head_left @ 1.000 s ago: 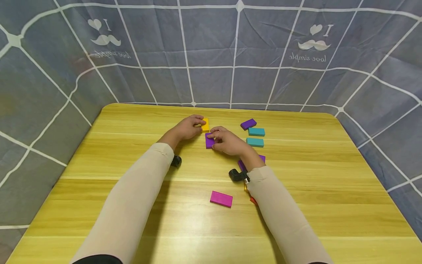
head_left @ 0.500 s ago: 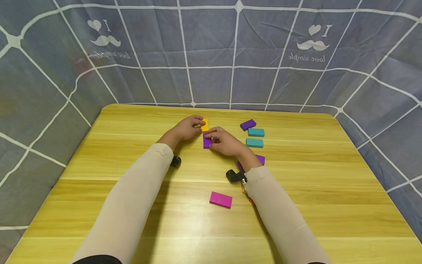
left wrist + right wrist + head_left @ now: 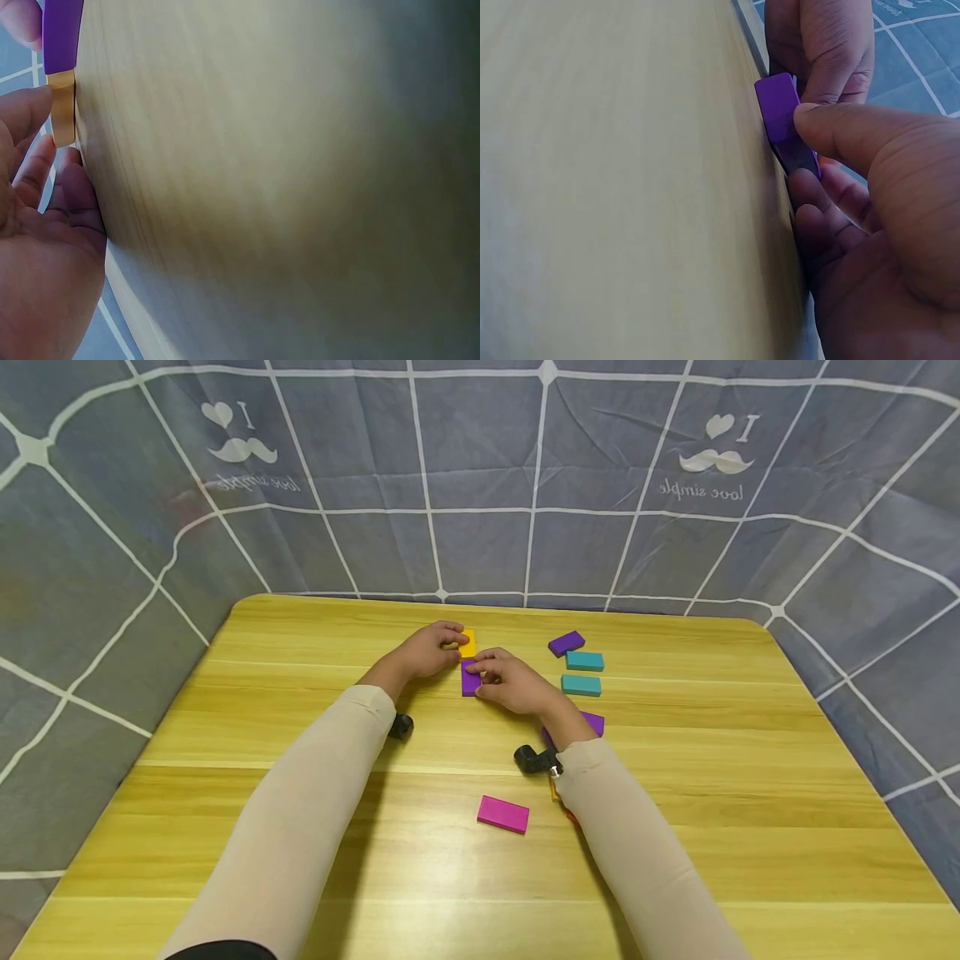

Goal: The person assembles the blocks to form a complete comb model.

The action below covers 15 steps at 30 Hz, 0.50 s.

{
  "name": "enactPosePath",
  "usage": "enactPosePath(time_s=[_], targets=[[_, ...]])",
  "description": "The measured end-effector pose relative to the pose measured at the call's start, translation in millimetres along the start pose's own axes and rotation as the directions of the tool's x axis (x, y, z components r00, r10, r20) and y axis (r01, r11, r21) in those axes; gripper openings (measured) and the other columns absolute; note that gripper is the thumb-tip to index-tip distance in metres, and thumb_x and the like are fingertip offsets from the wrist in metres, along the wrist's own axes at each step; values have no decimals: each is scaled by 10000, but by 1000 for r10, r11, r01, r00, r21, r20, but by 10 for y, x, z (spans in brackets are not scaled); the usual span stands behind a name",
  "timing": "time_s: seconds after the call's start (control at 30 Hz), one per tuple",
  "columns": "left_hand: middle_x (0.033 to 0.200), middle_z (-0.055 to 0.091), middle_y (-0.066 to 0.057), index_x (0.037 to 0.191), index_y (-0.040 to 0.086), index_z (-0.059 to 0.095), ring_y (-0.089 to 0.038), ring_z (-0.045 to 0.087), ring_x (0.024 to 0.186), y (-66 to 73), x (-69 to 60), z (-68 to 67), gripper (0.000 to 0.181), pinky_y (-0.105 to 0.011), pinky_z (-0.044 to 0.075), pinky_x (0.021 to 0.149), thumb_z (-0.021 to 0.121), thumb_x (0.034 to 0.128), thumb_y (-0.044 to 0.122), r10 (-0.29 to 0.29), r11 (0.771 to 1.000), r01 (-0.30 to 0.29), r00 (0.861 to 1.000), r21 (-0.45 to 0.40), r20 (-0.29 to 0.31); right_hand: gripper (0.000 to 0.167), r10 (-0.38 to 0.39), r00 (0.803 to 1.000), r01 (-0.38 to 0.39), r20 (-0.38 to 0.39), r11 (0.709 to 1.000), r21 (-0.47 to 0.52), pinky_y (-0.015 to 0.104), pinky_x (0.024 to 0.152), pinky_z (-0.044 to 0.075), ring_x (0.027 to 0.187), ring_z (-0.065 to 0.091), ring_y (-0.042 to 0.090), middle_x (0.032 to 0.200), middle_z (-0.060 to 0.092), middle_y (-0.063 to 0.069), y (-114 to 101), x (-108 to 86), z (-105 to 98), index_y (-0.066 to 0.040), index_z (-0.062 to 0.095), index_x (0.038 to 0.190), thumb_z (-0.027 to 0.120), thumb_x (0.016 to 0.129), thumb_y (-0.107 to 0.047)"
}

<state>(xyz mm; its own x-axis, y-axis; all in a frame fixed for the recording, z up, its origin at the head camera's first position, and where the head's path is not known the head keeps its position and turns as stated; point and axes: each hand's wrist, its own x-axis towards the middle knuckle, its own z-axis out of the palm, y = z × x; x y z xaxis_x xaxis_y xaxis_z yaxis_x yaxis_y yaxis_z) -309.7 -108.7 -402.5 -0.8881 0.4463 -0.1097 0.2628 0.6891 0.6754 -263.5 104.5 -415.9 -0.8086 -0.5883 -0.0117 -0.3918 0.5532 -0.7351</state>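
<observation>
My left hand (image 3: 431, 650) pinches a flat yellow block (image 3: 468, 644) lying on the wooden table, thumb on its near side and fingers over its far part. Directly in front of it lies a purple block (image 3: 469, 680), which my right hand (image 3: 513, 683) holds between thumb and fingers from the right. In the left wrist view the yellow block (image 3: 64, 112) and the purple block (image 3: 61, 34) meet end to end. The right wrist view has the thumb on the side of the purple block (image 3: 780, 112); the yellow one is mostly hidden there.
Right of the hands lie another purple block (image 3: 566, 643) and two teal blocks, one being the nearer teal block (image 3: 581, 685). More purple (image 3: 594, 722) shows behind the right wrist. A magenta block (image 3: 503, 814) lies nearer; yellow and red pieces are partly under the right forearm.
My right hand has slid the purple block a little to the left, bringing it in line with the yellow block. The left hand and the yellow block have stayed in place.
</observation>
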Motion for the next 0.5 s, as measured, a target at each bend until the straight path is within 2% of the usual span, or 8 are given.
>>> enactPosePath(time_s=[0.5], targets=[[1540, 393, -77, 1360, 21, 599, -288, 283, 1454, 10, -10, -9, 371, -414, 192, 1199, 558, 1002, 107, -10, 1000, 10, 1000, -9, 5, 377, 25, 999, -24, -43, 1000, 20, 342, 922, 470, 1049, 562, 225, 1440, 453, 81, 0, 3, 38, -35, 631, 1329, 653, 958, -100]])
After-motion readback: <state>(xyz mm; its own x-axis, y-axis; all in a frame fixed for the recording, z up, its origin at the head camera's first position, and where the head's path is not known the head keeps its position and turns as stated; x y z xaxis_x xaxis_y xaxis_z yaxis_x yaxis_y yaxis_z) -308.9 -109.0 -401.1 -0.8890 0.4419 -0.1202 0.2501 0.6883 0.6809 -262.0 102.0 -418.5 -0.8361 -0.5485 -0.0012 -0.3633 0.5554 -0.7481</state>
